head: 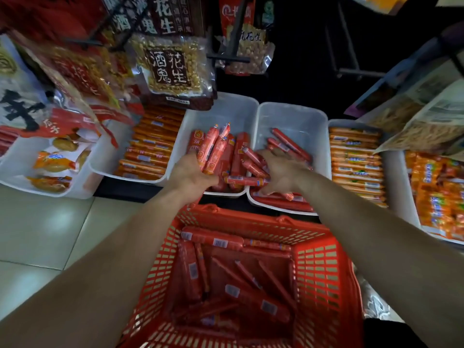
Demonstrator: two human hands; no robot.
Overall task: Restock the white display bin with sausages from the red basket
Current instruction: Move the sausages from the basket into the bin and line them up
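Observation:
The red basket [324,267] sits at the bottom centre with several red sausages [213,241] lying inside. Beyond it stand two white display bins side by side, the left bin [226,109] and the right bin [298,116], both partly filled with red sausages. My left hand [190,172] is over the left bin, closed around a bunch of short red sausages [213,149] that stick up from it. My right hand [281,172] reaches across the shared rims, fingers spread over loose sausages [251,162] at the right bin's near end; its grip is hidden.
More white bins flank the pair: orange sausage packs [150,149] on the left, orange packs [356,162] on the right, wrapped snacks [54,162] at far left. Bags of peanuts [170,69] hang above the bins. Pale tiled floor [45,227] lies at left.

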